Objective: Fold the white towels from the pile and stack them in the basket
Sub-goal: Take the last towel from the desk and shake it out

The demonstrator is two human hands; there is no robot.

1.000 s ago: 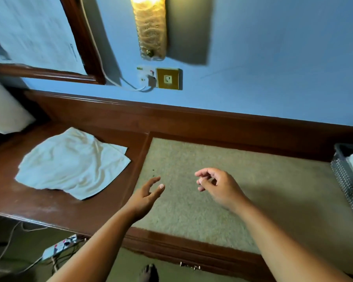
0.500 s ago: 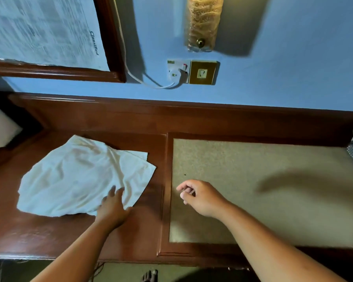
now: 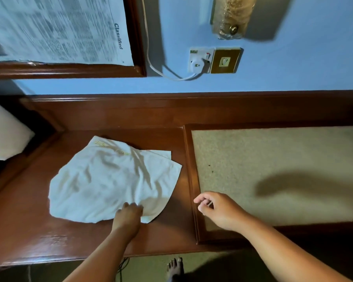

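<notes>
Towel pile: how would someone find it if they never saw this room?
Look for the long dark wooden desk under the blue wall. On its left part, beside the beige mat and below the framed newspaper, lies the towel pile, with the left hand on its near edge. It is the only crumpled white cloth on the wood.

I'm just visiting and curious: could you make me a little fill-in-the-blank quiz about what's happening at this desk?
1. The left hand touches the near edge of the ____ towels.
2. The towels lie to the ____ of the beige mat.
3. The right hand holds ____.
4. The large word on the framed newspaper reads ____.

Missing words: white; left; nothing; Classified.
</notes>
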